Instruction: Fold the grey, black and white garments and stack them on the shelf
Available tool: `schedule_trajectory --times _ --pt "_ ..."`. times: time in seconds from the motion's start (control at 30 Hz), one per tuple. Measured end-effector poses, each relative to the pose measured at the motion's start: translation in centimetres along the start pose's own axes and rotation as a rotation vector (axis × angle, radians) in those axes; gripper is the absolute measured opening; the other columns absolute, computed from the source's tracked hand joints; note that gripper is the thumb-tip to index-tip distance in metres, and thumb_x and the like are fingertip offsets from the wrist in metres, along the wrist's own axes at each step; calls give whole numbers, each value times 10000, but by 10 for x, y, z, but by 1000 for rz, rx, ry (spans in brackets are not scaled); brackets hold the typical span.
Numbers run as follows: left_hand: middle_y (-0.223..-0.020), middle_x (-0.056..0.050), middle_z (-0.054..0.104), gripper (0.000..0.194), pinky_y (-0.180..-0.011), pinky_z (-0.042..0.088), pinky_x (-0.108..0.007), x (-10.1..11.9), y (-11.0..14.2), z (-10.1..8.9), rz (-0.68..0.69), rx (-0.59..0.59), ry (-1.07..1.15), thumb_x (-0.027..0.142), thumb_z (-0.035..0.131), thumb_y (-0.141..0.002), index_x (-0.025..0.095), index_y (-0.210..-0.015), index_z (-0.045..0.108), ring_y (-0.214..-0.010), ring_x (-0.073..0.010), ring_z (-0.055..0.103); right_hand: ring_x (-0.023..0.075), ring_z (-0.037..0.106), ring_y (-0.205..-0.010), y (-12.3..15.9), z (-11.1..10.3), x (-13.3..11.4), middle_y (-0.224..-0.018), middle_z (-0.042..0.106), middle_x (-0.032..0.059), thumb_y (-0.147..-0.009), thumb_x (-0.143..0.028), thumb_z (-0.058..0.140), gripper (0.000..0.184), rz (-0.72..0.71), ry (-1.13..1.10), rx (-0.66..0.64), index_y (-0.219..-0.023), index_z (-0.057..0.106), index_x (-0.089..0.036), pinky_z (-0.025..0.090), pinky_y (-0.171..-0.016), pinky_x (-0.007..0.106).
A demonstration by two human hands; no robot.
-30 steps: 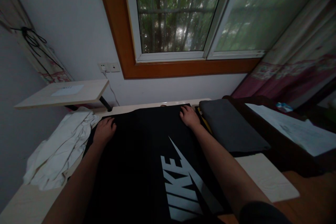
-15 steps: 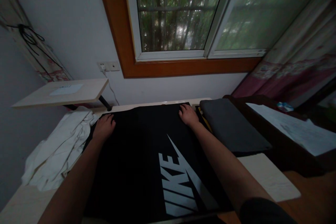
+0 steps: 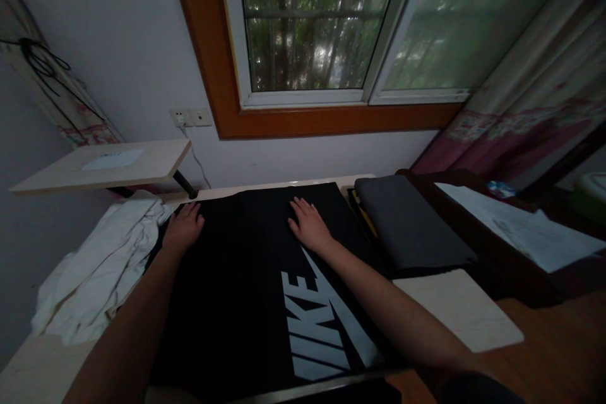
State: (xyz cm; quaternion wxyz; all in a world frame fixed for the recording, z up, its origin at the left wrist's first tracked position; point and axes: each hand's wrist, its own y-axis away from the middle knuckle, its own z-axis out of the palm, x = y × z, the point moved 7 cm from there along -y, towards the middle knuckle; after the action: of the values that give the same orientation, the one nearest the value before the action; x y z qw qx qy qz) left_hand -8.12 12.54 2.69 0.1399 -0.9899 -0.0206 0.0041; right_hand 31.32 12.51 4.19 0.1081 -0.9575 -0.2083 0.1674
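A black garment (image 3: 227,284) with a large white NIKE print lies spread flat across the pale table (image 3: 52,360). My left hand (image 3: 184,227) rests on its far left corner, fingers stretched out. Palm down, my right hand (image 3: 308,222) lies on the cloth just above the tip of the white swoosh, inward of the far right corner. Its fingers are apart. Neither hand grips anything. The garment's near edge drops out of sight at the table's front.
Crumpled white cloth (image 3: 99,265) lies at the left under a raised shelf (image 3: 156,161). A folded grey cloth (image 3: 411,221) sits on the right, beside a dark surface bearing a sheet of paper (image 3: 516,221). Beyond stand the wall and window (image 3: 312,38).
My right hand has moved left from the garment's far right corner onto the cloth. The left hand stays at its corner. The view has shifted slightly.
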Motion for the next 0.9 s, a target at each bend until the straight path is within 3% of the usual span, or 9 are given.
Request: schedule_trajectory --times 0.1,0.17,0.4,0.53,0.9 --pt "-1596 -163 435 575 -1177 330 -593 1 1 -2 6 -3 -2 310 330 -971 120 -1484 506 -1486 -326 384 273 295 -1532 23 9 -18 -1635 368 118 -1023 -446 436 581 -40 -1 -59 -1532 451 -165 218 -1258 492" --pt "-1601 -172 423 579 -1168 340 -599 2 2 -2 16 -5 -1 310 324 -972 102 -1482 503 -1492 -331 373 273 304 -1530 33 6 -11 -1629 377 122 -1030 -454 423 570 -32 20 -68 -1518 477 -164 224 -1258 492" --pt "-1599 -173 425 582 -1174 325 -619 2 3 -4 10 0 9 305 314 -973 108 -1490 495 -1501 -328 359 275 365 -1502 56 -23 70 -1604 417 135 -1029 -418 414 548 118 120 -10 -1481 523 -127 289 -1243 481" --pt "-1592 -172 437 576 -1167 336 -618 2 3 -4 16 -9 23 298 338 -960 125 -1481 513 -1496 -328 370 281 370 -1499 68 -31 97 -1591 435 143 -1029 -402 396 546 146 162 13 -1474 532 -116 315 -1234 478" --pt "-1606 -171 414 585 -1195 314 -575 -2 1 3 10 3 -7 323 315 -977 90 -1479 505 -1500 -319 366 291 382 -1491 70 -32 97 -1585 445 140 -1029 -398 382 557 152 185 17 -1469 535 -92 307 -1243 466"
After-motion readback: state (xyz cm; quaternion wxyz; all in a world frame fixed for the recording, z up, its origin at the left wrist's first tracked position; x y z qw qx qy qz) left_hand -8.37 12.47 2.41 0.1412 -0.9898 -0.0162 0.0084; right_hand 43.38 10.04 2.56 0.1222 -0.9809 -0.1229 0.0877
